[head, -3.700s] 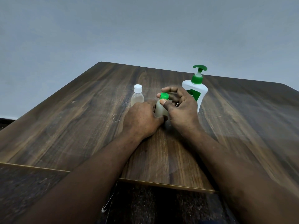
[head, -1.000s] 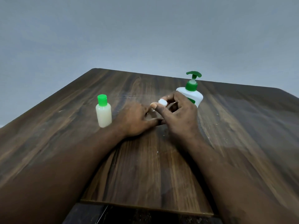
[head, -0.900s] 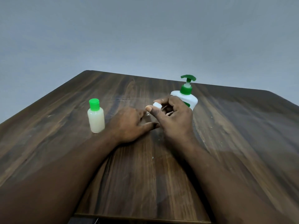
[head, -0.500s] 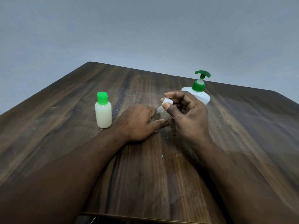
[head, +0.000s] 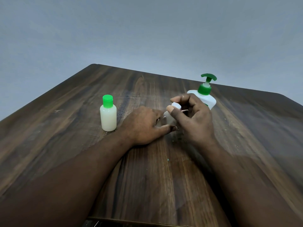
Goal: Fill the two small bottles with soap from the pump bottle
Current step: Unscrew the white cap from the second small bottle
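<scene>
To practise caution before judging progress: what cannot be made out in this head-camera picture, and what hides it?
- Head view: fill level of the clear small bottle; the left hand and right hand cover it.
- Head view: whether the white cap is screwed on or loose; fingers cover its base.
- Head view: label and lower body of the pump bottle; behind the right hand.
</scene>
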